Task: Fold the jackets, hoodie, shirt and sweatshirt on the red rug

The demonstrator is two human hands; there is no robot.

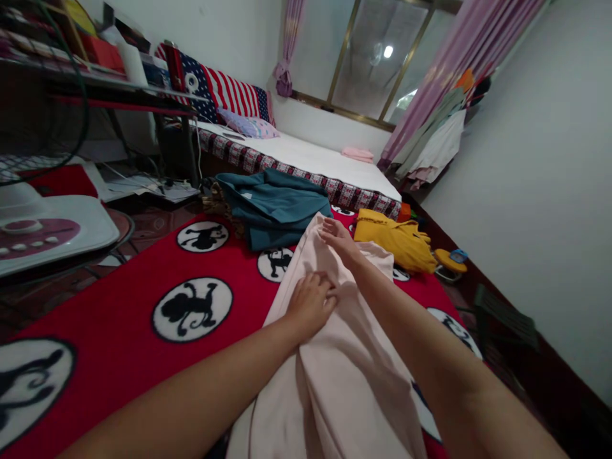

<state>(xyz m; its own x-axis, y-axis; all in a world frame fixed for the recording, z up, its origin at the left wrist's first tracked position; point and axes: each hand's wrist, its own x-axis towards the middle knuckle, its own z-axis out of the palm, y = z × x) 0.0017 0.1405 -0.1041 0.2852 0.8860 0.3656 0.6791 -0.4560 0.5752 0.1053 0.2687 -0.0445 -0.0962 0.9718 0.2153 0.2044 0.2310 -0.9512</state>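
Note:
A pale pink garment (354,357) stretches from the bottom of the view up the middle of the red blanket, creased lengthwise; its exact kind is hard to make out. My left hand (312,305) rests on its middle, fingers curled and closed on a fold of the cloth. Farther forward, my right hand (340,237) has its bent fingers closed on the cloth near the garment's far end. Just beyond lies a folded teal garment (282,207). To the right of my right hand is a mustard yellow garment (392,239), bunched up.
Under the clothes spreads a red blanket (129,299) with monkey-patterned circles. A white-topped bed (306,150) stands behind, below a window. On the left are a cluttered desk (176,105) and a white appliance (95,220). Clothes (437,146) hang on the right wall, above a dark stool (507,315).

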